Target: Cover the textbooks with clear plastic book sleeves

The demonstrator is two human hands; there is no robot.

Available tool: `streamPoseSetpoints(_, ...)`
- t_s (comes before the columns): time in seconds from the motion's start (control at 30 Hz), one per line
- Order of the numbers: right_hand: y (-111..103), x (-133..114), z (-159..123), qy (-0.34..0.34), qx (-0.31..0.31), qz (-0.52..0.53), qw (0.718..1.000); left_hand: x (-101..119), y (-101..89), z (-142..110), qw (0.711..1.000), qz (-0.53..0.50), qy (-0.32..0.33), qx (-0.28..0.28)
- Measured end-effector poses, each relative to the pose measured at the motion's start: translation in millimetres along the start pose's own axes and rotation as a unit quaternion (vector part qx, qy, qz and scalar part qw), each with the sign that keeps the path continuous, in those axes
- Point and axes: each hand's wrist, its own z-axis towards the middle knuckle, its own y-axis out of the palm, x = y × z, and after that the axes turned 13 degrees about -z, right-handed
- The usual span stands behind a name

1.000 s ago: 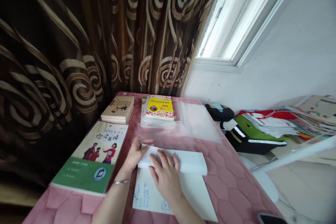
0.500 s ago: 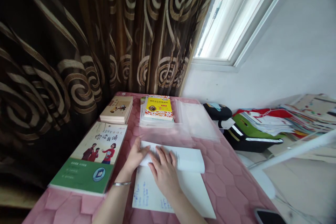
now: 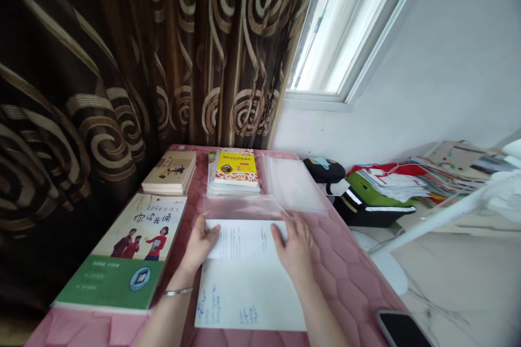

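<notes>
An open book (image 3: 252, 290) lies before me, its far page printed and its near page marked with blue handwriting. My left hand (image 3: 202, 243) grips the left edge of the far page, thumb on top and fingers around the side. At the opposite edge, my right hand (image 3: 295, 244) holds the same page, thumb on the paper and fingers along the outside. Just beyond the book, a clear plastic book cover (image 3: 244, 206) lies flat, close to both sets of fingertips. The undersides of the fingers are hidden.
On the pink quilted tabletop (image 3: 345, 282) are a large green-and-white book (image 3: 118, 260), small tan books (image 3: 169, 171), a yellow-covered book (image 3: 236, 165) on a stack, clear plastic sheets (image 3: 293, 181) and a phone (image 3: 402, 328). A white lamp stand (image 3: 443, 222) rises at right.
My right hand has moved from the middle of the far page to its right edge. The curled page now lies flatter. The view has shifted slightly right.
</notes>
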Motion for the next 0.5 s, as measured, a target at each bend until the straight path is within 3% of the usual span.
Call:
streamPoseSetpoints(0.13,14.3,29.4,8.8,0.15,-0.063,0.153,0.975,0.9,-0.1,0.1,1.0,0.0,-0.009,0.0)
streamPoseSetpoints(0.27,14.9,32.8,14.0,0.272,-0.137,0.369,0.878,-2.7,-2.0,1.6,1.0,-0.018,-0.02,-0.004)
streamPoseSetpoints(0.37,9.1,27.8,16.5,0.334,-0.152,0.464,0.806,-6.2,-3.8,3.0,0.999,-0.03,-0.022,0.0)
streamPoseSetpoints(0.5,0.7,24.8,19.2,0.363,-0.158,0.516,0.76,-7.5,-4.7,4.0,0.999,-0.036,-0.008,0.005)
